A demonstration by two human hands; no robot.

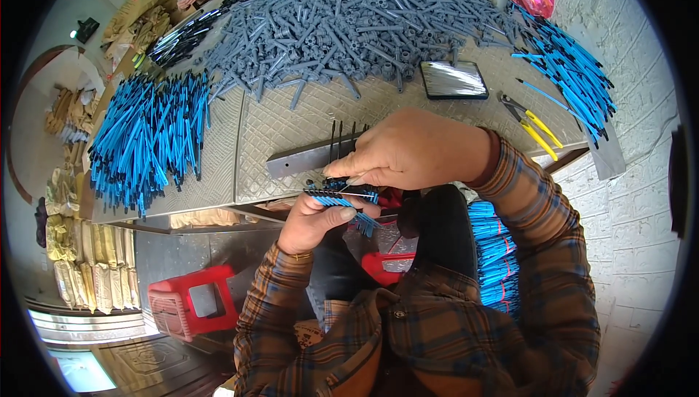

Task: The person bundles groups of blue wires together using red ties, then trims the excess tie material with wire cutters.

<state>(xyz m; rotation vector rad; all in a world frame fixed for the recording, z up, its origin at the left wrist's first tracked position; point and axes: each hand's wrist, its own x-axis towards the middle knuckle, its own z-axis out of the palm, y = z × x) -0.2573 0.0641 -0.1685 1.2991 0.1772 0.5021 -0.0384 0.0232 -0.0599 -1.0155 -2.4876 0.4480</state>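
My left hand [309, 228] is closed around a bundle of thin blue tubes [366, 227] with black ends, its thumb lying across them. Just above it, my right hand [408, 146] has its fingers pinched together at the black ends of the bundle; what they grip is hidden under them. A thin pale strand shows beside these fingertips. Behind my hands, at the table's near edge, lies a grey metal bar [290, 165] with a few thin black rods [333, 139] standing upright at it. My right hand partly covers the bar.
Grey plastic parts [328, 26] form a large heap across the table. Blue tubes lie piled at the left [149, 135] and right [571, 62]. A flat black-edged box [453, 79] and yellow-handled pliers [539, 126] lie at the right. A red stool [226, 280] stands left of my legs.
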